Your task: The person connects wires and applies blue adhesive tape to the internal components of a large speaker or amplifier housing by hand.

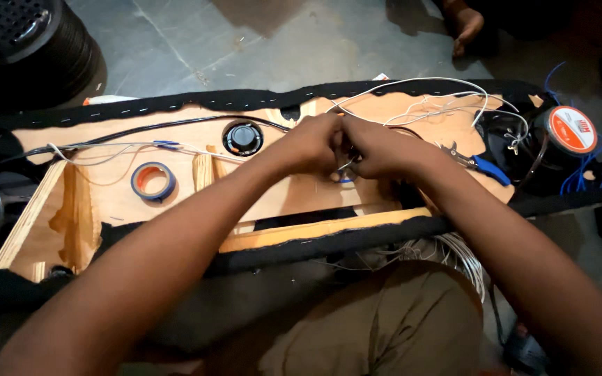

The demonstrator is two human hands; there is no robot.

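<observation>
**Both hands pinch wire at mid-panel**

Blue tape roll (153,181) lies left on the plywood panel (175,143). Left hand (311,144) and right hand (377,150) meet, fingertips closed on thin white wire (346,166). Blue-handled pliers (479,165) rest right.

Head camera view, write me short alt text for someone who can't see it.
Two bare hands, left hand and right hand, meet over a long plywood speaker panel edged in black fabric, pinching thin white wires between their fingertips. A blue-rimmed roll of tape lies to the left, blue-handled pliers to the right.
</observation>
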